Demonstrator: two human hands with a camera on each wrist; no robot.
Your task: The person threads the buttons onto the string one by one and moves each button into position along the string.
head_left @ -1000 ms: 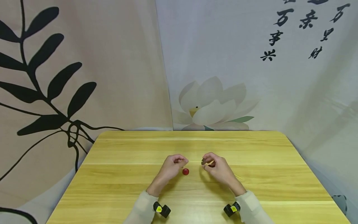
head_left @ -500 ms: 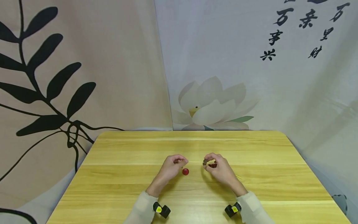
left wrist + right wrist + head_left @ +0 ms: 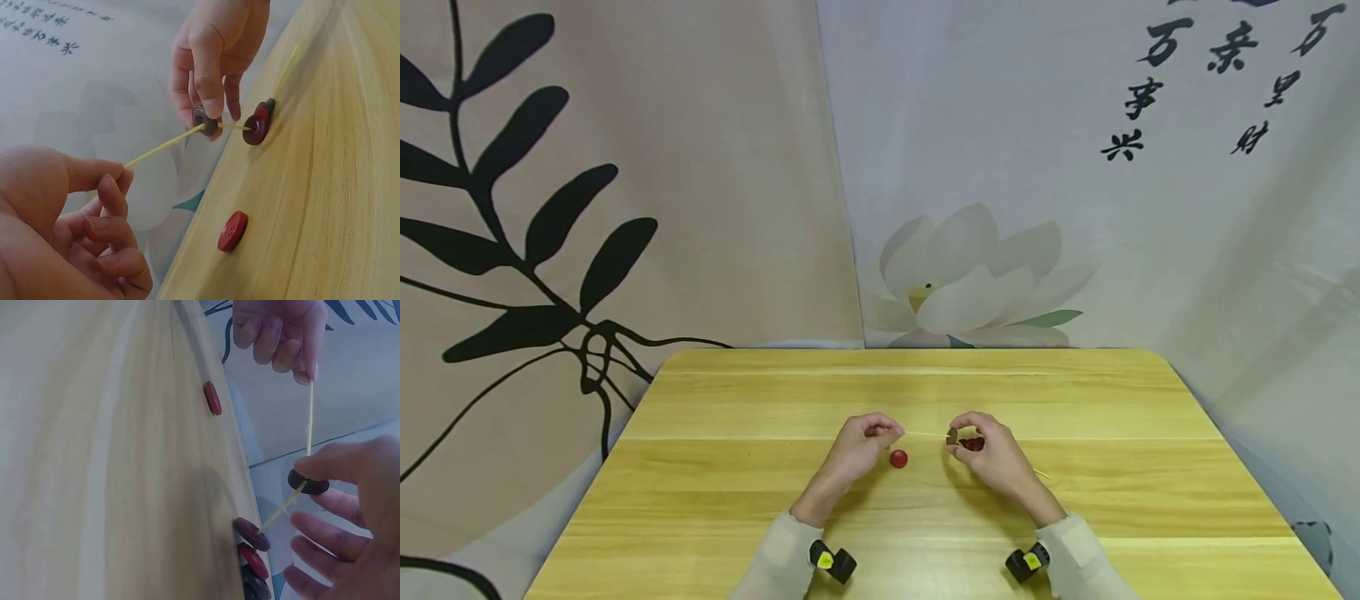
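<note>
My left hand [image 3: 867,447] pinches the end of a yellow cord [image 3: 161,148] between thumb and forefinger. The cord runs taut through a dark brown button [image 3: 201,120], which my right hand [image 3: 994,457] pinches by its edges. Beyond that button the cord passes through a maroon button [image 3: 254,131], then a red button [image 3: 254,560] and dark ones stacked close together near the tabletop. A loose red button [image 3: 898,459] with several holes lies on the table just below my left fingertips. The cord's tail [image 3: 1041,473] emerges past my right wrist.
The wooden table [image 3: 737,500] extends around both hands. Behind it hangs a cloth backdrop [image 3: 737,167] with printed leaves, a lotus and writing. A black wrist camera [image 3: 844,567] is strapped to each wrist.
My right hand has slid slightly to the right with the dark brown button, lengthening the stretch of cord between the hands. The left hand and the loose red button stay put.
</note>
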